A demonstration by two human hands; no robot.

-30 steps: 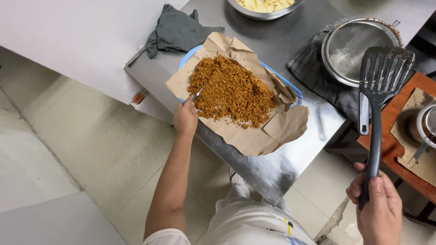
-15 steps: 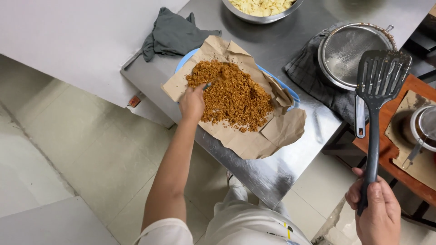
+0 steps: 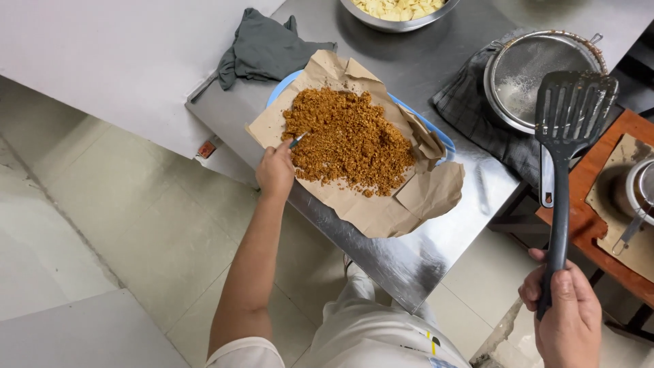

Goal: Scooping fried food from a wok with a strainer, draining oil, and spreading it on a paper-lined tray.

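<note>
Two hands are busy: the left hand (image 3: 275, 170) pinches a small spoon (image 3: 298, 140) at the edge of the brown crumbs (image 3: 349, 140), which sit heaped on brown paper (image 3: 381, 215) over a blue plate (image 3: 443, 140) on the table (image 3: 402, 262). Fingers of the right hand (image 3: 569, 317) wrap the black spatula (image 3: 571, 109) handle, held upright off the table's side. Paper overhangs the table edge, so a hard scrape could likely drag it and spill crumbs to the floor

Steel table (image 3: 409, 259) w/ grey cloth (image 3: 262, 51), blue tray (image 3: 436, 133), bowl (image 3: 395, 17).

Upright black slotted spatula (image 3: 571, 116)
</note>
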